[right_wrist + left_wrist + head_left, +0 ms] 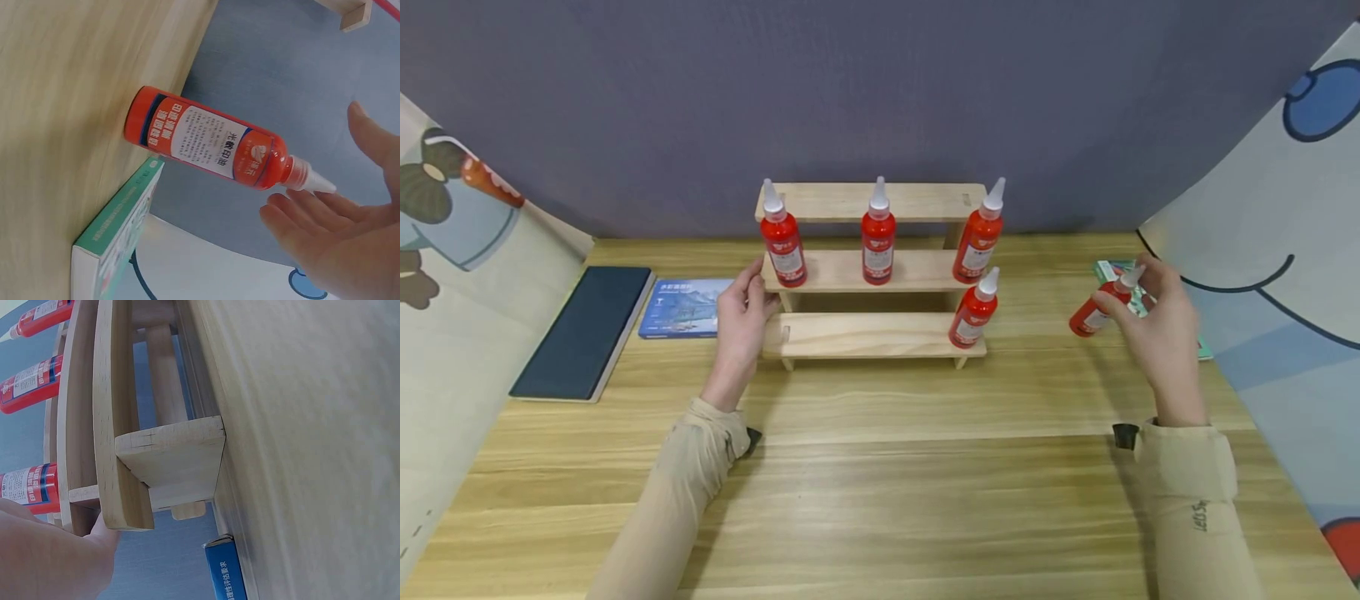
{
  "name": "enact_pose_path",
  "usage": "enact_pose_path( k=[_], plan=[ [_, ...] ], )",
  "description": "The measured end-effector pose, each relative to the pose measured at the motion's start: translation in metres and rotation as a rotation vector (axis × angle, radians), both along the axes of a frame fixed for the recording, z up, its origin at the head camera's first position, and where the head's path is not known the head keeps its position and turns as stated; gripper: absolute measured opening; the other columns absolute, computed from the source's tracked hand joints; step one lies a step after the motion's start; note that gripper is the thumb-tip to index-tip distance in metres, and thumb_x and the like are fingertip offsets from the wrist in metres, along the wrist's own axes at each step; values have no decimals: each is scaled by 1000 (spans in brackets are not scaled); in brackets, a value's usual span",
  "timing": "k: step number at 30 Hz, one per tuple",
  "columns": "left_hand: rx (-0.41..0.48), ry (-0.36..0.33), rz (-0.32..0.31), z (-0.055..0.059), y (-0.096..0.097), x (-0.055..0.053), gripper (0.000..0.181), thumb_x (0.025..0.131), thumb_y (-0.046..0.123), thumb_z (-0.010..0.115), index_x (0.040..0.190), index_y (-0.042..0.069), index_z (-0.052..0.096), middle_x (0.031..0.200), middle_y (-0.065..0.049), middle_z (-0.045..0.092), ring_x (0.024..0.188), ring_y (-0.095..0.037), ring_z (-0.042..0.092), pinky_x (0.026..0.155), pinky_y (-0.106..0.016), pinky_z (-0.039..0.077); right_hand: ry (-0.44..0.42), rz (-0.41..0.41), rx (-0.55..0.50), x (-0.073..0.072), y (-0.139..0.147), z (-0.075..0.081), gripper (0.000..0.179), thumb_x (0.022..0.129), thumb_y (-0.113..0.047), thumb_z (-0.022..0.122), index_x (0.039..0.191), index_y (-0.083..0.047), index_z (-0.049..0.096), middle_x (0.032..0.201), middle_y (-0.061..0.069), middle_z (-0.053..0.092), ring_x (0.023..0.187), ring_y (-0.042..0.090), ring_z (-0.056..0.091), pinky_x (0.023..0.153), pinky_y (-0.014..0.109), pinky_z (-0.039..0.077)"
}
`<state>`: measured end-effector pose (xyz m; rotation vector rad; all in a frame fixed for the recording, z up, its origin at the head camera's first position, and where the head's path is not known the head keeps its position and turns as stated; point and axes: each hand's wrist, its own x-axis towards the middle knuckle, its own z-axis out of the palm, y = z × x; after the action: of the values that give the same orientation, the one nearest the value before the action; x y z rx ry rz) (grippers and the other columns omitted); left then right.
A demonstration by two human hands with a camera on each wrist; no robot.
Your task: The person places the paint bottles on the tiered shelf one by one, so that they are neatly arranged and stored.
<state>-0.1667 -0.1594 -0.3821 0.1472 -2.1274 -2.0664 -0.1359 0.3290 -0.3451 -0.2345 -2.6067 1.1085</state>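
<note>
A three-tier wooden display rack (850, 333) stands at the back of the table. My left hand (742, 312) grips the left end of its middle tier; its fingertips are partly hidden in the left wrist view. Three red ink bottles with white nozzle caps, including the centre bottle (878, 242), stand across the middle tier. Another red bottle (973, 312) stands at the right end of the bottom tier. To the right of the rack, a further red bottle (206, 140) is upright on the table. Around its nozzle my right hand (350, 225) is spread, thumb apart from the fingers.
Left of the rack lie a dark notebook (583, 333) and a blue box (688, 308). A green-edged box (119, 225) lies beside the lone bottle, partly behind my right hand. A grey-blue partition (880, 92) rises behind the table (880, 500), with printed side panels.
</note>
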Motion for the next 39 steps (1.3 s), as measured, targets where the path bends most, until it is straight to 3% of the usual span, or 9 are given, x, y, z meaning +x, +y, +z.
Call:
enact_pose_path(
  k=[3, 10, 17, 28, 32, 35, 37, 39],
  plan=[
    [1, -1, -3, 0, 0, 0, 46, 118, 10, 36, 161, -4, 40, 167, -27, 36, 143, -40, 52, 116, -37, 52, -26, 12, -3, 0, 2, -2, 83, 104, -25, 75, 167, 0, 28, 159, 30, 44, 147, 47, 42, 126, 58, 37],
    [0, -9, -1, 0, 0, 0, 46, 118, 10, 36, 162, -4, 40, 167, -26, 36, 142, -40, 53, 116, -36, 52, -62, 32, -28, -1, 8, -9, 70, 106, -28, 72, 154, 9, 37, 155, 31, 47, 147, 47, 43, 123, 61, 41],
    [7, -12, -8, 0, 1, 0, 46, 118, 11, 36, 162, -3, 39, 168, -25, 35, 143, -39, 52, 116, -36, 51, -108, 59, -18, -3, 12, -14, 76, 107, -28, 71, 160, 9, 32, 156, 36, 44, 142, 54, 47, 119, 62, 45],
    [12, -10, -6, 1, 1, -1, 46, 118, 11, 36, 162, -4, 39, 167, -26, 36, 143, -39, 52, 117, -36, 51, -140, 88, -14, -7, 17, -19, 74, 106, -23, 71, 159, 13, 33, 155, 40, 43, 138, 56, 49, 117, 49, 49],
    [16, -5, -5, 1, 0, 0, 46, 118, 10, 36, 161, -5, 39, 166, -27, 37, 143, -40, 52, 116, -36, 51, -148, 88, 5, -7, 18, -20, 74, 108, -25, 69, 158, 15, 32, 153, 42, 44, 135, 58, 52, 115, 56, 51],
    [15, -4, -4, 1, 0, 0, 46, 118, 10, 36, 161, -5, 40, 166, -27, 37, 143, -40, 52, 116, -36, 51, -137, 91, 26, -7, 19, -21, 71, 110, -26, 66, 157, 16, 33, 151, 43, 46, 131, 58, 54, 104, 34, 59],
    [13, -5, -3, 1, 0, 0, 46, 118, 10, 36, 161, -4, 40, 166, -27, 37, 143, -40, 52, 116, -36, 51, -116, 95, 37, -7, 19, -22, 67, 110, -24, 65, 154, 18, 36, 148, 44, 48, 128, 58, 56, 89, 17, 54],
    [12, -5, -3, 0, 0, 0, 46, 118, 10, 36, 161, -4, 40, 167, -27, 36, 144, -40, 51, 117, -37, 51, -100, 95, 47, -6, 19, -23, 64, 111, -22, 64, 152, 18, 38, 147, 43, 50, 126, 57, 57, 78, 11, 43]
  ],
)
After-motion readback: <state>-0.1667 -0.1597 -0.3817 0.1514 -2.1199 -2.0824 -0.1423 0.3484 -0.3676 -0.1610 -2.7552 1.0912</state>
